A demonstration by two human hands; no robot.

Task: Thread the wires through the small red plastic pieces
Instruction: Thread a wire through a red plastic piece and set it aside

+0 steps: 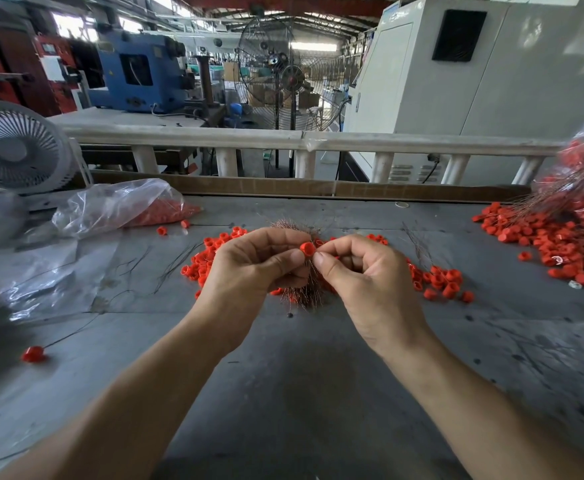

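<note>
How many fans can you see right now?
2: a small white desk fan at the table's far left, and a tall black pedestal fan beyond the railing, centre. Others may be hidden.

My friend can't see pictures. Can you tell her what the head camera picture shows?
Two bare hands meet over a grey worktable: the left hand pinches a small red plastic piece while the right hand pinches right beside it. Under them lie loose red pieces and a bundle of thin wires.

Single head cam, wide-angle, looking forward and down.
Sits above the grey workbench [301, 375], close over both forearms; hands land mid-frame. Upper frame reaches past the white rail [249, 138] into the factory hall. Edges bend from lens distortion. No second view, so no overlap.
</note>
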